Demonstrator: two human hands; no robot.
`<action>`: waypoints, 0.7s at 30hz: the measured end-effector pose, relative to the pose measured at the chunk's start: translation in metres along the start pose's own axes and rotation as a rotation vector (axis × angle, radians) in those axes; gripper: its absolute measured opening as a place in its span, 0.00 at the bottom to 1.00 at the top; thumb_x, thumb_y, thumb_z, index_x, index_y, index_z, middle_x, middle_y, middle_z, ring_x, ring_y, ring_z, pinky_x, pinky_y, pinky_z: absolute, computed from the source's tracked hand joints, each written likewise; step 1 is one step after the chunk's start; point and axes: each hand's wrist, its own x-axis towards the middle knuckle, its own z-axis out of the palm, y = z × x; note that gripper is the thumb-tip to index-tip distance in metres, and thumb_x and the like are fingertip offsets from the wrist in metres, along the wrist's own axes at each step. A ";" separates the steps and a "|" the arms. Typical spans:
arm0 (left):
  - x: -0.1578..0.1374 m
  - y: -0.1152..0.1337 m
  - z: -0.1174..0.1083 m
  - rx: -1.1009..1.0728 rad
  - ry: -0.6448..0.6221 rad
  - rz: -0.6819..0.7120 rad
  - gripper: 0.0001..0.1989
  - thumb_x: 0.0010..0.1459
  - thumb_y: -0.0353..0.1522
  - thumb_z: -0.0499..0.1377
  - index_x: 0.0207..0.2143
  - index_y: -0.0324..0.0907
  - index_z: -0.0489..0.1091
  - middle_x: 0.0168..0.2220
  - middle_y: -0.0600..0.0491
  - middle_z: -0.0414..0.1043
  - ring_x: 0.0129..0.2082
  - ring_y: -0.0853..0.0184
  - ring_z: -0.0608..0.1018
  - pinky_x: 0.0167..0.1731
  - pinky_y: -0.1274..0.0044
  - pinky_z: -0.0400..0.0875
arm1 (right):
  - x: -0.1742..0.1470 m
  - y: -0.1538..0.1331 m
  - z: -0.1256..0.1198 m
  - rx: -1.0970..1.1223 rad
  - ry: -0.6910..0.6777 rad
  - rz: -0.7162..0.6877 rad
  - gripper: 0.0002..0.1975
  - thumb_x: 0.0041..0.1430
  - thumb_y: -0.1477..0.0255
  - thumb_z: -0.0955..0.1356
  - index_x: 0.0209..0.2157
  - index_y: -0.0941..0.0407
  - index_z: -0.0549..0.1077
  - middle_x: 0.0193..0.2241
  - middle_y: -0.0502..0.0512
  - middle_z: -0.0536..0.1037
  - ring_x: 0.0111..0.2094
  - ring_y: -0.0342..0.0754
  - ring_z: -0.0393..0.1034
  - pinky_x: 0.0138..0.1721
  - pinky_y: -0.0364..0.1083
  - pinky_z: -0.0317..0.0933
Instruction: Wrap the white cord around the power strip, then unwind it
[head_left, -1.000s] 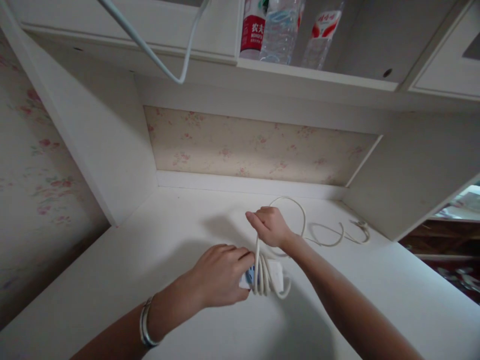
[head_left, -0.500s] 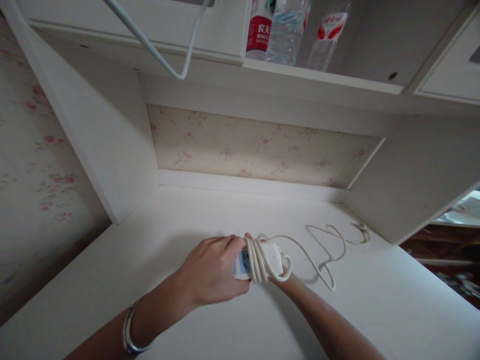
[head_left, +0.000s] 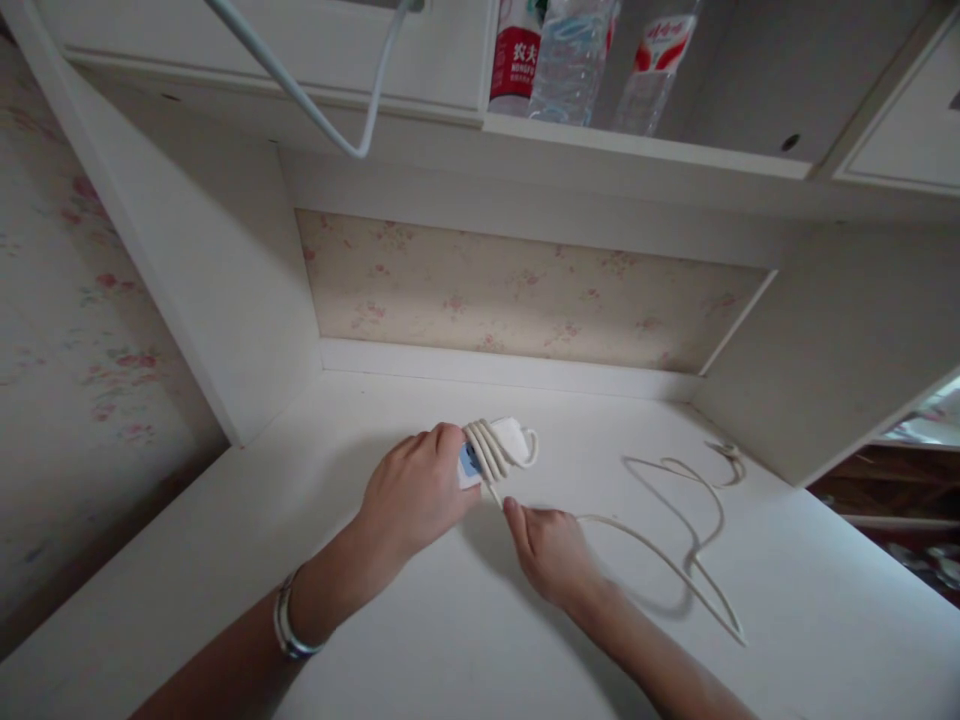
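Observation:
My left hand (head_left: 416,490) is closed around one end of a white and blue power strip (head_left: 512,440), tilted just above the desk. Several turns of its cream cord (head_left: 487,451) are wound about the strip's middle. Below and to the right, my right hand (head_left: 551,548) pinches the cord where it leaves the windings. From that hand the loose cord (head_left: 660,556) runs right in wide bends, partly raised, to its end near the right panel. The underside of the strip and most of my left fingers are hidden.
Beneath my hands is a white desk top (head_left: 420,650). White side panels (head_left: 187,260) flank it. Overhead, a shelf (head_left: 645,150) holds several plastic bottles (head_left: 574,60). A pale bent tube (head_left: 315,110) hangs at upper left, between me and the cabinet.
My right hand has come from behind the strip to its near side, drawing the cord down. The strip has moved slightly up and left, and the loose cord has shifted right.

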 end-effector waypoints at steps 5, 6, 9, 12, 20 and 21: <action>0.007 0.006 0.024 0.108 -0.046 0.072 0.09 0.53 0.30 0.56 0.38 0.41 0.62 0.34 0.49 0.71 0.35 0.59 0.75 0.36 0.70 0.68 | 0.003 -0.005 -0.037 -0.150 0.397 -0.331 0.18 0.62 0.72 0.61 0.18 0.57 0.66 0.13 0.48 0.67 0.16 0.40 0.58 0.25 0.46 0.42; 0.007 0.009 0.029 0.101 -0.064 0.096 0.08 0.54 0.29 0.55 0.38 0.41 0.62 0.34 0.49 0.71 0.35 0.59 0.75 0.36 0.69 0.69 | 0.008 -0.005 -0.043 -0.162 0.449 -0.392 0.17 0.61 0.72 0.63 0.18 0.57 0.65 0.13 0.48 0.66 0.17 0.40 0.57 0.25 0.46 0.41; 0.002 0.021 0.041 0.046 -0.166 0.153 0.06 0.55 0.28 0.53 0.38 0.41 0.63 0.34 0.49 0.72 0.35 0.60 0.75 0.37 0.70 0.69 | 0.024 -0.001 -0.055 -0.162 0.498 -0.539 0.16 0.59 0.73 0.64 0.17 0.57 0.65 0.12 0.47 0.66 0.17 0.40 0.55 0.25 0.46 0.40; -0.004 0.030 0.044 -0.062 -0.313 0.243 0.07 0.54 0.30 0.54 0.37 0.40 0.65 0.34 0.49 0.74 0.34 0.60 0.76 0.36 0.71 0.70 | 0.042 0.005 -0.061 -0.125 0.472 -0.578 0.18 0.59 0.73 0.62 0.15 0.57 0.64 0.11 0.47 0.65 0.16 0.39 0.53 0.25 0.46 0.41; -0.020 0.036 -0.002 -0.278 -0.427 0.422 0.16 0.45 0.37 0.61 0.37 0.42 0.65 0.34 0.52 0.74 0.34 0.60 0.77 0.35 0.72 0.69 | 0.072 0.038 -0.048 0.268 0.196 -0.114 0.29 0.66 0.65 0.53 0.13 0.57 0.64 0.11 0.49 0.64 0.16 0.39 0.57 0.25 0.42 0.48; -0.021 0.036 -0.008 -0.294 -0.418 0.405 0.17 0.45 0.37 0.61 0.38 0.42 0.64 0.34 0.53 0.74 0.34 0.60 0.76 0.35 0.72 0.69 | 0.071 0.041 -0.041 0.323 0.155 -0.026 0.31 0.67 0.63 0.52 0.13 0.57 0.65 0.12 0.49 0.64 0.17 0.39 0.58 0.24 0.41 0.49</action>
